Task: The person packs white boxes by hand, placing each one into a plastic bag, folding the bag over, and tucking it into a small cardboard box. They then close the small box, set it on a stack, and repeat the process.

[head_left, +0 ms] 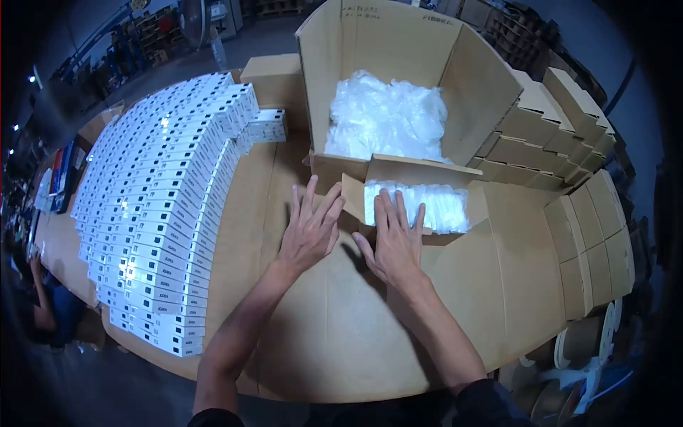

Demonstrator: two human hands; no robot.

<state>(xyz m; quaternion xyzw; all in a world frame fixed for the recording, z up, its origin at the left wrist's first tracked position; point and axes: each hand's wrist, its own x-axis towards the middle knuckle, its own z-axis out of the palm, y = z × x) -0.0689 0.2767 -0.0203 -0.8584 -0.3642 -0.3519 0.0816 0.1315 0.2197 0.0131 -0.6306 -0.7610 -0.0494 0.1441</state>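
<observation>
In the head view, a small open cardboard carton [420, 171] stands at the middle of the table with its flaps up. A row of clear plastic-wrapped packets [445, 206] fills it. My right hand [397, 245] lies over the near left part of the row, fingers stretched out across the packets and thumb apart. To the left of the carton, my left hand [311, 226] has its fingers spread, its fingertips close to the carton's left flap [353, 196]. Neither hand is wrapped round anything.
Behind the carton rises a large cardboard box [324, 71] holding loose clear plastic bags [388, 117]. Stacked white printed boxes [160, 192] cover the table's left side. Closed brown cartons [587, 242] line the right, with more cartons [548, 135] behind. A person's arm [43, 292] shows far left.
</observation>
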